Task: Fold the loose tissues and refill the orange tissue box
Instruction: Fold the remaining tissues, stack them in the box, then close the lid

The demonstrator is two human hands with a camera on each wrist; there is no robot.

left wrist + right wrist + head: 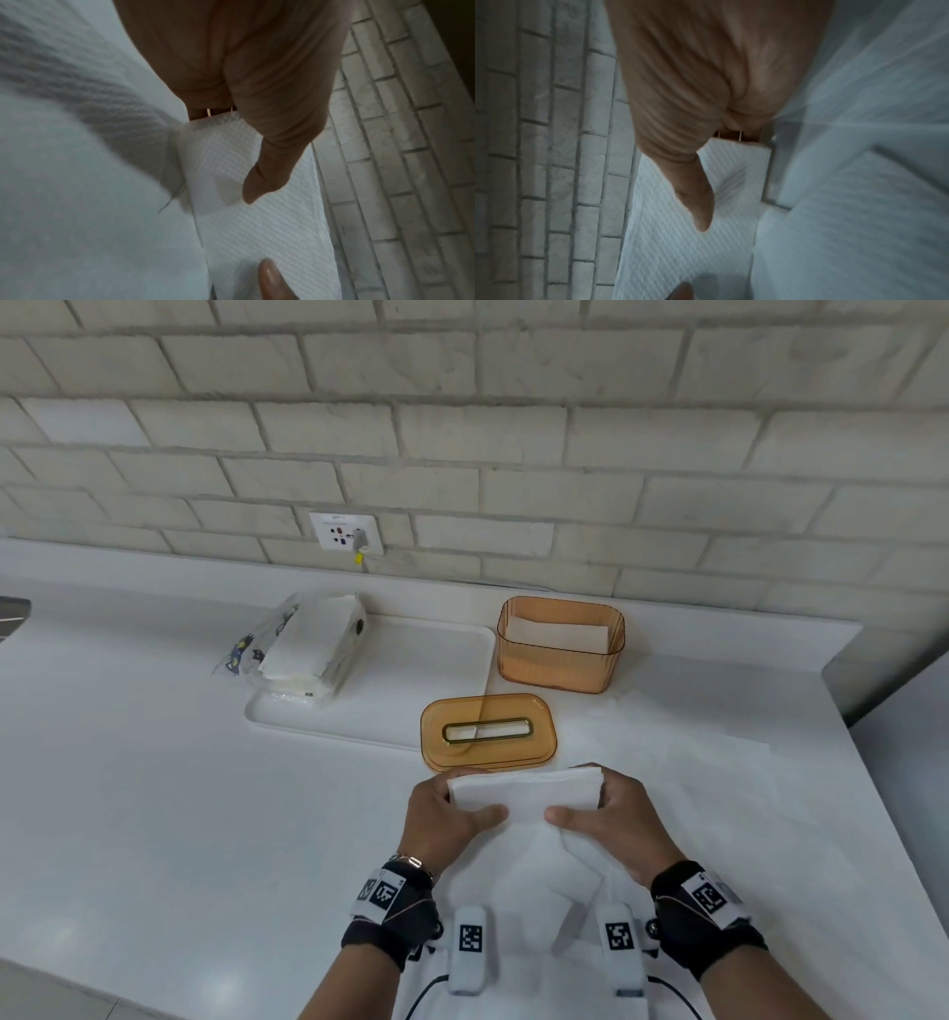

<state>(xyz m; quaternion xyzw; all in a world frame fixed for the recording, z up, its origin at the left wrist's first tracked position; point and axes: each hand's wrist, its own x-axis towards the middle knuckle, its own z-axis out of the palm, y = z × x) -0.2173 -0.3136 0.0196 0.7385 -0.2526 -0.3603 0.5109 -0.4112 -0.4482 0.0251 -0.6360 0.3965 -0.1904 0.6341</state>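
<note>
A folded white tissue point(524, 793) is held up above the counter, just in front of the orange lid point(488, 731). My left hand point(452, 809) pinches its left end, thumb on top. My right hand point(601, 809) pinches its right end the same way. The wrist views show the embossed tissue point(231, 162) point(680, 243) under each thumb point(259, 182) point(700, 207). The open orange tissue box point(560, 644) stands behind the lid, with a folded tissue inside. A large loose tissue point(693, 788) lies flat under and right of my hands.
A white tray point(411, 670) lies left of the box, with a plastic pack of tissues point(303, 649) on its left end. A wall socket point(346, 534) sits on the brick wall behind. The counter's right edge point(847, 711) drops off beyond the box.
</note>
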